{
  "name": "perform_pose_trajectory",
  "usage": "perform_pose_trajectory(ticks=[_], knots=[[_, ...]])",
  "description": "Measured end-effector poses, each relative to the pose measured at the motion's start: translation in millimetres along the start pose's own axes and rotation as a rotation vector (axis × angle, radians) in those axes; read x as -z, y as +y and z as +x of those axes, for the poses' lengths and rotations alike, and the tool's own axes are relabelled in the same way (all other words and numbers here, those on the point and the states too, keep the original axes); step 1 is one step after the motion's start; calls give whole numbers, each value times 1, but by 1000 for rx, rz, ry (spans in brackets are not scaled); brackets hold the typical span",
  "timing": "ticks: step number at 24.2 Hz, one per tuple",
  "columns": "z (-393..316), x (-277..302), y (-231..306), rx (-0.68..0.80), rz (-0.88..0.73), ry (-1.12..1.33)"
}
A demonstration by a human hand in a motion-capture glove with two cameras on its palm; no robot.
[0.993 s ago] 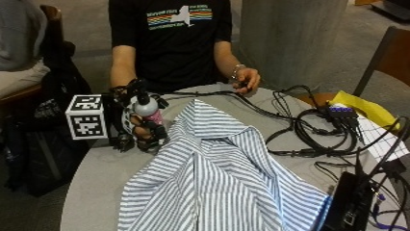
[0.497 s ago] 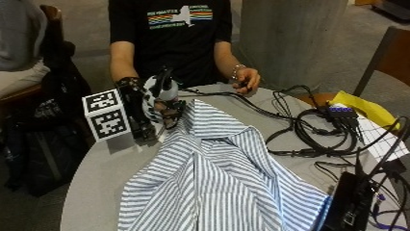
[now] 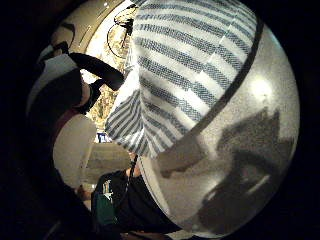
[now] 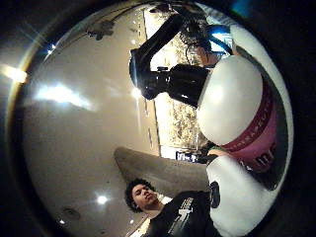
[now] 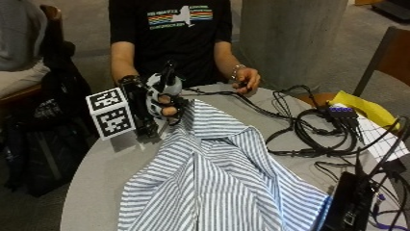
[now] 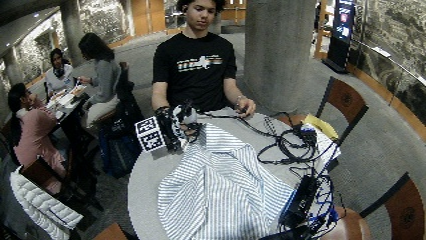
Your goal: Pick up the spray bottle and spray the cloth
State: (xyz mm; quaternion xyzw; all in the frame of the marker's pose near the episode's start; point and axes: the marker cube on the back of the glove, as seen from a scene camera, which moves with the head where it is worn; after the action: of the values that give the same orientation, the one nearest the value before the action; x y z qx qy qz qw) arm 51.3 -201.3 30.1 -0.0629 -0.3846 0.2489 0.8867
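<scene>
Round grey surface [image 5: 96,183]. Striped cloth [image 5: 218,187] spread across middle, reaching near edge, collar end toward far edge by person. Black cables [image 5: 313,134] coiled on right part, one strand running along far edge to person's bare hand [image 5: 247,79], which rests at far edge. Yellow sheet [image 5: 362,108] at right edge. Black device [image 5: 346,202] at near-right edge, touching cloth corner.

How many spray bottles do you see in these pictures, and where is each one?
1. The spray bottle is held in the gloved right hand, lifted above the table beside the striped cloth. No other bottle shows, though cables and gear could hide one.
</scene>
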Motion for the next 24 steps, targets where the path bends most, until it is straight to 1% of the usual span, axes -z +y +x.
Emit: perform_pose_trajectory(ticks=[7, 13, 18, 24], knots=[[0, 2, 3, 20, -17, 22], [-3, -6, 2, 13, -74, -31], [-8, -21, 1, -33, -99, -168], [-19, -55, -4, -108, -95, -346]])
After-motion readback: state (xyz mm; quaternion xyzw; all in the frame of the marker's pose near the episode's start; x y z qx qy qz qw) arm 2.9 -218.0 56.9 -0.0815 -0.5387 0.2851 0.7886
